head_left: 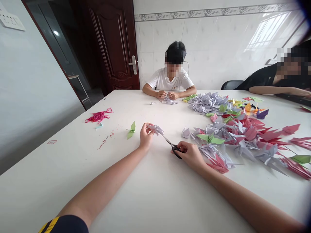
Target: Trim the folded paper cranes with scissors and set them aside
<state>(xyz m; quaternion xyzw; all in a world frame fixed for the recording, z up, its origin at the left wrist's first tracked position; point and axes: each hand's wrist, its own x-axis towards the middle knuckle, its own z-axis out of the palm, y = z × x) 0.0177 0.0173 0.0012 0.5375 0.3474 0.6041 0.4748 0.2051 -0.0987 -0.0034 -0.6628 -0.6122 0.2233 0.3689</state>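
Observation:
My left hand is closed on a pale lilac folded paper piece, held a little above the white table. My right hand grips black-handled scissors by the finger loops. The metal blades point up and left, and their tips reach the lilac paper; whether they are parted is too small to tell. Left of my left hand a green folded paper piece lies on the table. A large pile of folded paper pieces, mostly lilac and red, lies right of and beyond my right hand.
A bundle of pink string and a small pale blue item lie at the left, near scattered red bits. Across the table a person in a white shirt handles lilac paper. Another person in black leans at the far right.

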